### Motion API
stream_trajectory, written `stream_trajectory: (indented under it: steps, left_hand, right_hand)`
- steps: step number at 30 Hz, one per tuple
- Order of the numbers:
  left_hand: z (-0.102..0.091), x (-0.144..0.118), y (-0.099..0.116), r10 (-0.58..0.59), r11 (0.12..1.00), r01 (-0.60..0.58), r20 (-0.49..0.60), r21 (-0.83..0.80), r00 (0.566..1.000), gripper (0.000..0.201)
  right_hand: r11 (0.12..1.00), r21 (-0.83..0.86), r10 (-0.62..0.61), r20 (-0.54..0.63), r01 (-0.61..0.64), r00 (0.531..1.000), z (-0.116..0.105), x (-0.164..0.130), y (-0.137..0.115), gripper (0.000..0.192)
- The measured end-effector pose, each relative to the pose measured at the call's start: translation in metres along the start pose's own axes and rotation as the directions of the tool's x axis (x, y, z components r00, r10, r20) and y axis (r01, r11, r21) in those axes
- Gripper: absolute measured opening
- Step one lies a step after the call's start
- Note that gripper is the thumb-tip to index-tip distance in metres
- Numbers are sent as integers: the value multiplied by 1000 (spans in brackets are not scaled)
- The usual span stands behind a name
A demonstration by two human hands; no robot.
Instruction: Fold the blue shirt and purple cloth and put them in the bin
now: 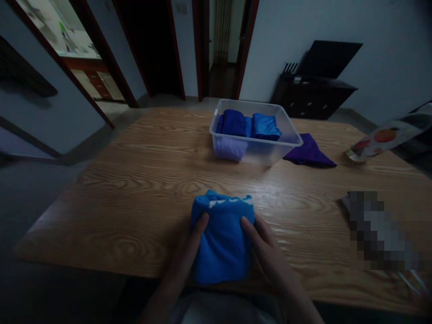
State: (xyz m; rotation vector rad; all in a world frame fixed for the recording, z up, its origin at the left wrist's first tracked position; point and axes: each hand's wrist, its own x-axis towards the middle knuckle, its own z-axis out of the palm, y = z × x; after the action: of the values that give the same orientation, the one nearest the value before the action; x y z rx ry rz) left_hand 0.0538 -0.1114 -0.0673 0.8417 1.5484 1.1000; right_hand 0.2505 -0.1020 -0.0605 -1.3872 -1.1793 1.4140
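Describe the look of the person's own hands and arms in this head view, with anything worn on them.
Both hands, left hand and right hand, are bare: no gloves, rings or watch show. The forearms are uncovered, with no sleeves in view. The dim light hides finer detail.

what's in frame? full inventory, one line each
folded cloth: 1, bright blue with a white strip at its far edge, near table edge, between both hands
clear bin: 1, see-through plastic, far middle of table
folded cloths in bin: at least 3, dark blue, bright blue and pale lilac, in the bin's left part
purple cloth: 1, dark purple, on table just right of bin
fruit-print packet: 1, pale with orange and red fruit pictures, far right table edge
table: 1, light wood grain, fills the middle
dark cabinet: 1, black, by far wall at right
left hand: 1, fingers lie on cloth's left side
right hand: 1, fingers lie on cloth's right side
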Motion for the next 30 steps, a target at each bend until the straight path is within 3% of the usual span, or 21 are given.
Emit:
stream_trajectory:
  steps: [3,7,14,19,22,25,28,30]
  left_hand:
    - [-6,2,0,59,993,-58,-6,106,998,64]
    - [-9,1,-7,156,973,-144,-49,181,987,68]
    - [2,2,-27,1,989,5,-37,147,999,68]
    - [6,-3,-22,46,990,-38,-56,138,997,70]
    - [2,-1,-5,151,973,-138,-60,185,987,70]
    - [0,8,10,181,955,-173,-14,242,983,65]
    - [1,16,9,210,898,-232,99,374,973,62]
    - [1,17,1,304,808,-335,145,485,942,61]
  right_hand:
    - [998,68,10,-82,-4,997,1,-2,9,53]
    - [1000,22,-11,-209,16,978,-1,-4,23,56]
    - [994,-97,-67,-234,46,970,5,-9,19,56]
    - [997,-76,-40,-326,16,944,5,-6,30,60]
    - [997,-60,-66,-288,50,955,2,-3,27,57]
    - [983,-146,-142,-186,116,972,-5,3,18,52]
    - [939,-278,-233,-90,200,968,-15,12,14,49]
    - [888,-378,-312,-73,264,947,-22,13,14,49]
